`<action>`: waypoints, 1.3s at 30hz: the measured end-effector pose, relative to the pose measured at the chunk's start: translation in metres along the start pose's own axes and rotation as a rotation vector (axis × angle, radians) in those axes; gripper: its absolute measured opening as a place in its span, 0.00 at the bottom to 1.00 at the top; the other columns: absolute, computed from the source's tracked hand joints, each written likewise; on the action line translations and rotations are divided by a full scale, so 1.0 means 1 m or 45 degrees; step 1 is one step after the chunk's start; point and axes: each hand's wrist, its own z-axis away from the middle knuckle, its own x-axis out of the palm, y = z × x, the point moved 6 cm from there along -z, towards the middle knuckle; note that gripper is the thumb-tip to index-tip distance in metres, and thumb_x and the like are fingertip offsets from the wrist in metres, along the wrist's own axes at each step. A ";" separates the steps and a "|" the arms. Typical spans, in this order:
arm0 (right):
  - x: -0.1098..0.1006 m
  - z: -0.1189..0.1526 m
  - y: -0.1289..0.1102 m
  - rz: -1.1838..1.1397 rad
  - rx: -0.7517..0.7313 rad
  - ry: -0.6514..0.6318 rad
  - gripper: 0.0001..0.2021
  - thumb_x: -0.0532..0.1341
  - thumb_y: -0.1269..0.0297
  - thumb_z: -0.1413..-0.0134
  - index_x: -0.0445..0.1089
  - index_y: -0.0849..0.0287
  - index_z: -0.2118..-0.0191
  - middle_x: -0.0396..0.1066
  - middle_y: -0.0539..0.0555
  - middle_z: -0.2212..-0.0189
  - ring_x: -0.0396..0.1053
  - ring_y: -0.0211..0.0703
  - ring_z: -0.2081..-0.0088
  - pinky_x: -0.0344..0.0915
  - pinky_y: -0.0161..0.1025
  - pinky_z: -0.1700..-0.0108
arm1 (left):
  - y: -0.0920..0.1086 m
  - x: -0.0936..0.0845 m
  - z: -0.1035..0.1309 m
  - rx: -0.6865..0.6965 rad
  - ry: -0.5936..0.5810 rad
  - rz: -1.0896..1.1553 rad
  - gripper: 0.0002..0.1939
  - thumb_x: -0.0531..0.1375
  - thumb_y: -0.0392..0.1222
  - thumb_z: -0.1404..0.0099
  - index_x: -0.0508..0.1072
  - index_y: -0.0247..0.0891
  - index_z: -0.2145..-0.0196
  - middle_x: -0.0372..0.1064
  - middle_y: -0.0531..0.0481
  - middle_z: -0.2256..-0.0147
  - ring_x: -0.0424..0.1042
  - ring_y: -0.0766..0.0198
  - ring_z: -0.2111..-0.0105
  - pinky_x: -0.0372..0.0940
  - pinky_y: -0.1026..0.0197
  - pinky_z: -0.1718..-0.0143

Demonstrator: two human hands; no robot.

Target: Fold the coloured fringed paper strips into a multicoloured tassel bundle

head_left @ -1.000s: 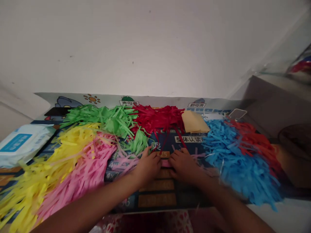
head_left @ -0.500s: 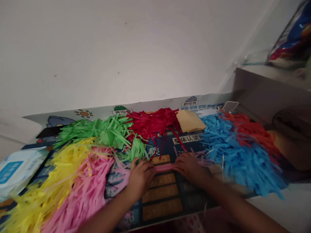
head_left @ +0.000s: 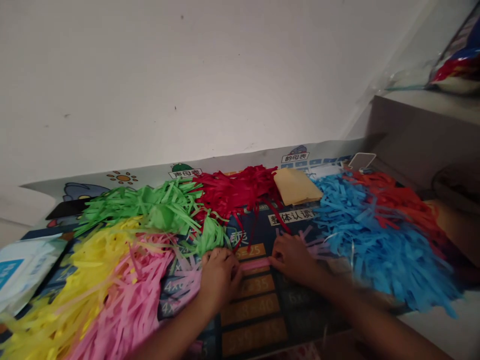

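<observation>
A flat pink strip (head_left: 255, 263) stretches between my two hands over the printed mat (head_left: 258, 305). My left hand (head_left: 219, 272) is closed on its left end, and my right hand (head_left: 290, 257) is closed on its right end. Pale purple strips (head_left: 189, 280) stick out on the outer side of each hand. A small green bunch (head_left: 213, 235) lies just behind my left hand. Thin ends of the red strips (head_left: 240, 189) reach down near both hands.
Green (head_left: 138, 205), yellow (head_left: 101, 255) and pink strips (head_left: 131, 295) lie at left, by a white packet (head_left: 28, 270). Folded tan paper (head_left: 297, 186) sits behind. Blue (head_left: 378, 240) and orange-red strips (head_left: 401, 200) spread at right. A wall (head_left: 210, 75) rises behind.
The camera view has shifted slightly, so the side piles sit farther outward. My hands still hold the pink strip between them, with little visible change in their grip.
</observation>
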 end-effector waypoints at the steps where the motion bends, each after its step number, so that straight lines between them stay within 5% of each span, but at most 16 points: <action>1: 0.001 0.000 0.000 0.010 0.003 0.003 0.08 0.65 0.64 0.48 0.72 0.59 0.75 0.71 0.50 0.72 0.66 0.44 0.64 0.48 0.41 0.63 | 0.000 0.000 0.000 -0.017 0.003 -0.009 0.04 0.61 0.38 0.40 0.73 0.40 0.72 0.71 0.48 0.65 0.66 0.53 0.60 0.54 0.50 0.58; 12: 0.003 0.006 0.002 0.156 -0.074 0.087 0.06 0.66 0.64 0.46 0.72 0.58 0.71 0.73 0.52 0.67 0.67 0.46 0.61 0.52 0.43 0.60 | 0.009 -0.005 0.003 0.074 0.058 -0.112 0.01 0.62 0.38 0.38 0.74 0.40 0.66 0.71 0.48 0.63 0.66 0.53 0.58 0.55 0.47 0.55; 15: 0.004 0.016 -0.013 0.247 -0.371 0.228 0.03 0.66 0.65 0.44 0.73 0.52 0.64 0.74 0.51 0.59 0.65 0.49 0.52 0.48 0.49 0.50 | 0.022 -0.002 0.007 0.295 0.045 -0.170 0.02 0.62 0.38 0.36 0.75 0.43 0.65 0.72 0.50 0.62 0.64 0.54 0.55 0.49 0.44 0.46; 19: 0.012 0.024 -0.031 0.424 -0.766 0.306 0.03 0.63 0.69 0.42 0.72 0.54 0.63 0.75 0.50 0.66 0.65 0.46 0.55 0.45 0.51 0.46 | 0.035 0.006 0.008 0.502 0.045 -0.223 0.02 0.62 0.38 0.36 0.76 0.40 0.66 0.72 0.50 0.65 0.63 0.56 0.55 0.45 0.44 0.43; 23: 0.009 0.012 -0.037 0.431 -0.696 0.304 0.04 0.65 0.69 0.45 0.70 0.56 0.70 0.73 0.49 0.70 0.65 0.43 0.61 0.48 0.49 0.48 | 0.037 0.012 -0.001 0.510 0.103 -0.229 0.03 0.63 0.38 0.37 0.77 0.38 0.69 0.72 0.49 0.69 0.63 0.55 0.58 0.46 0.42 0.45; 29: 0.015 0.011 -0.043 0.347 -0.605 0.359 0.03 0.62 0.65 0.40 0.73 0.55 0.66 0.75 0.52 0.66 0.65 0.46 0.60 0.50 0.47 0.54 | 0.025 0.020 0.000 0.435 0.141 -0.119 0.04 0.62 0.37 0.36 0.77 0.40 0.68 0.72 0.49 0.69 0.65 0.57 0.61 0.52 0.47 0.50; 39: 0.003 0.010 -0.002 0.105 -0.223 0.181 0.06 0.64 0.62 0.43 0.75 0.54 0.71 0.74 0.49 0.67 0.66 0.42 0.62 0.51 0.41 0.62 | 0.000 0.003 0.010 0.178 0.081 0.072 0.06 0.62 0.42 0.35 0.79 0.45 0.68 0.75 0.51 0.69 0.69 0.59 0.65 0.56 0.56 0.62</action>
